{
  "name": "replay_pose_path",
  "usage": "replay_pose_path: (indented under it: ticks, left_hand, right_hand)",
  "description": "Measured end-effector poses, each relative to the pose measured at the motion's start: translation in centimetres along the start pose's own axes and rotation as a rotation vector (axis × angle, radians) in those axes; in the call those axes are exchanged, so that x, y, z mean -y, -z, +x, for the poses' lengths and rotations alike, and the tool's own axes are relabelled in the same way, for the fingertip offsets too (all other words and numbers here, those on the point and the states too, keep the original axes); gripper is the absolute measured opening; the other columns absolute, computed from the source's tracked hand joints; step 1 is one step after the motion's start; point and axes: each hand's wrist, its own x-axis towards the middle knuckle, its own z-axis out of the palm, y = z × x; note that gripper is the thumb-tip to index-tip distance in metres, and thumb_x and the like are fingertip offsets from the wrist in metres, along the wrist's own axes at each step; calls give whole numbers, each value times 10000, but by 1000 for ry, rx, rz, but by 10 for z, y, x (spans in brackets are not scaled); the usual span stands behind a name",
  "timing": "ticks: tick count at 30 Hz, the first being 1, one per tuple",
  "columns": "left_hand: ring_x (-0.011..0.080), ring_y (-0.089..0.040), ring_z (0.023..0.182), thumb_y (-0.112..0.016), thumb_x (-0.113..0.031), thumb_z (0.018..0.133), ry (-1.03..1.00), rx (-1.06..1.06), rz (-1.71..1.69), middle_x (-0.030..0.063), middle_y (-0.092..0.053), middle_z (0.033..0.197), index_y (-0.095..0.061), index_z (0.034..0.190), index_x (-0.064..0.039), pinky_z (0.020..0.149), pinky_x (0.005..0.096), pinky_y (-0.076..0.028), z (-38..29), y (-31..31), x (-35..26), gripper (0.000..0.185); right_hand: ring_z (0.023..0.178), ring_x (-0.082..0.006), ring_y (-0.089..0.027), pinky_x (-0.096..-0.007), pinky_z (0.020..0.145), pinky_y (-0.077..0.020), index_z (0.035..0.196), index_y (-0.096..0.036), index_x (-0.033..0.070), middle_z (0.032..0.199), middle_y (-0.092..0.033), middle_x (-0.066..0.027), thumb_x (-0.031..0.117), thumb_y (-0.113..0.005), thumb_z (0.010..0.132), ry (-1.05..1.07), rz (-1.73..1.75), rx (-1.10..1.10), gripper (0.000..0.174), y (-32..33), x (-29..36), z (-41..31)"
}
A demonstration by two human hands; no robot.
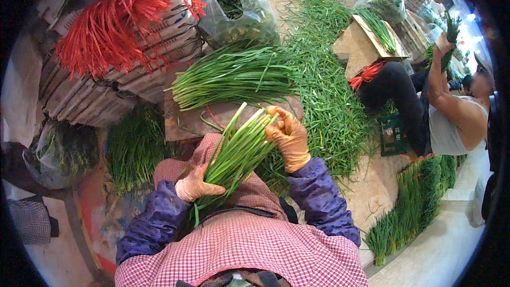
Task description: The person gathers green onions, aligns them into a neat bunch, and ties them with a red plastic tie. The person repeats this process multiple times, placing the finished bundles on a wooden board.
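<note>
My left hand (198, 183), in a thin glove, is wrapped around the lower part of a bunch of garlic chives (241, 146). The pale stem ends of the bunch point up and away from my lap. At those ends my right hand (289, 135), in an orange-stained glove, has its fingers bent against the edge of the bunch; whether it pinches a stem is hard to tell. Beyond, a larger pile of garlic chives (239, 73) lies on a brown board (191, 121), stem ends to the left. A red tie strip (214, 116) lies on that board.
Red plastic strips (123, 28) hang over stacked cartons (159, 44) at the left. A clear bag of greens (239, 12) stands behind the pile. Loose leaf trimmings (326, 99) cover the floor. On the right sit tied chive bundles (414, 203) and another person (454, 115) holding greens.
</note>
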Motion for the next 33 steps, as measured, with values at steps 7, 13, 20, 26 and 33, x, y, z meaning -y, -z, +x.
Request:
replay_pose_path:
  ticks: [7, 13, 20, 26, 33]
  left_hand:
    - [186, -570, 1122, -773, -75, 747, -173, -246, 173, 77, -563, 1298, -447, 1369, -47, 971, 330, -447, 7, -6, -16, 702]
    - [363, -612, 1025, -701, -71, 740, -337, -517, 991, 204, -580, 1206, -323, 1435, -57, 856, 393, -517, 40, -39, -42, 791]
    - [240, -672, 782, -781, -224, 728, -351, -238, 883, 150, -628, 1160, -474, 1331, -37, 702, 371, -540, -5, 0, -90, 702]
    - [218, -482, 1235, -759, -402, 775, -744, -479, -59, 89, -515, 1343, -326, 1464, -69, 1054, 370, -363, 28, 60, -85, 880]
    - [233, -527, 1179, -731, -335, 797, -177, 145, -658, 64, -486, 1358, -306, 1464, -107, 920, 376, -494, 37, -23, -37, 823]
  right_hand:
    - [1141, -192, -528, -284, 890, -465, 1467, -303, 93, 1355, -488, -93, 208, -813, 751, 149, 151, -415, 886, 47, -12, -24]
    - [1169, -243, -540, -411, 997, -434, 1388, -393, 69, 1323, -527, -100, 152, -677, 861, -160, 489, 64, 604, -52, -41, -25]
    - [1026, -194, -631, -339, 883, -537, 1323, -492, 45, 1150, -646, -102, 91, -683, 862, -402, 911, 77, 501, -73, -20, -20]
    - [1101, -217, -605, -360, 946, -514, 1364, -438, 23, 1208, -613, -108, 125, -720, 822, -459, 1070, 423, 620, -79, 4, -29]
    - [1074, -160, -583, -338, 899, -504, 1314, -503, 74, 1225, -598, -41, 151, -816, 754, -239, 550, 331, 646, -55, -10, -32]
